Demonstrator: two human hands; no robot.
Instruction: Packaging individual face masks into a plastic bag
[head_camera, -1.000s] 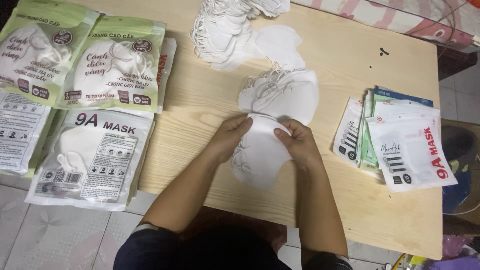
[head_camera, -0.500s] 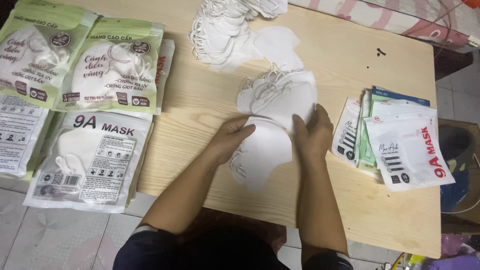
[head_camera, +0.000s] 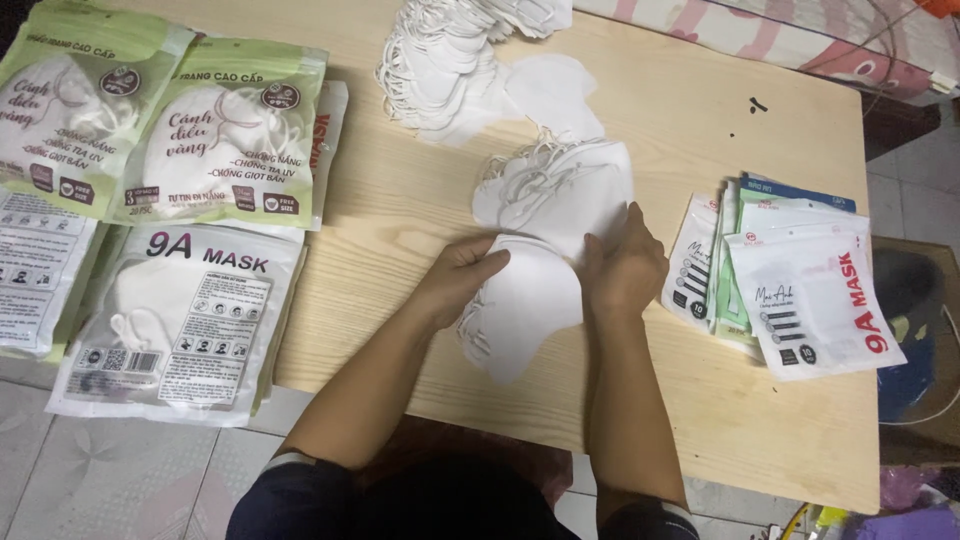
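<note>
On the table (head_camera: 690, 130), near the front edge at centre: a stack of masks (head_camera: 525, 305), left hand (head_camera: 462, 280) on its left side, right hand (head_camera: 622, 268) on its right. Just behind, touching it: a second heap of masks (head_camera: 560, 185). Farther back: a larger pile of masks (head_camera: 445, 65). To the right: a fan of small pouches (head_camera: 790, 275). Along the left edge: big packets (head_camera: 180, 320), seemingly overhanging the table.

My left hand (head_camera: 462, 278) and right hand (head_camera: 622, 265) press a stack of white face masks (head_camera: 520, 305) flat on the wooden table (head_camera: 400, 210), with empty mask pouches (head_camera: 800, 285) just right.
</note>
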